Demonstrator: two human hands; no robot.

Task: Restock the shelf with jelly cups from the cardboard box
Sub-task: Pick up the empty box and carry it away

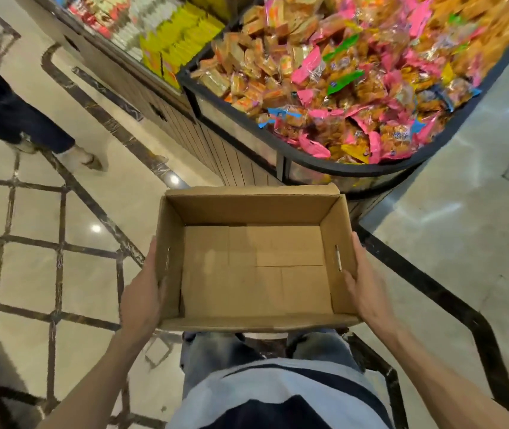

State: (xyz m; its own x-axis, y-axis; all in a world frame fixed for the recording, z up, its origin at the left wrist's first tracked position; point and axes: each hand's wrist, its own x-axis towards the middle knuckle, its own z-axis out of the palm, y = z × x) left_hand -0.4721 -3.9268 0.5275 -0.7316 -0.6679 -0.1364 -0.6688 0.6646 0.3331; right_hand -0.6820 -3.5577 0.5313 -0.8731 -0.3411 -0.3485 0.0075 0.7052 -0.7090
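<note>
Spreading under everything: the tiled floor, pale glossy squares with dark marbled borders.
Display bin: a black-rimmed, round-cornered snack bin fills the upper right, heaped with wrapped snack packets in pink, orange, green and yellow.
Neighbouring shelf: to the bin's left, rows of yellow packs stand on edge, with red and white packs beyond them, too blurred to name.
Cardboard box: the open cardboard box is held off the floor, in front of the person's waist and just short of the bin's near rounded corner; its bare bottom panels show, and no jelly cups can be seen inside.
Box position between hands: it sits squarely between both hands, one on each short side wall, each wall with a slot handle.
Left hand: the left hand lies flat against the outside of the left wall, fingers straight.
Right hand: the right hand presses the outside of the right wall, fingers straight, thumb on the rim.
Passer-by: a leg in dark trousers and a light shoe at the far left edge.
</note>
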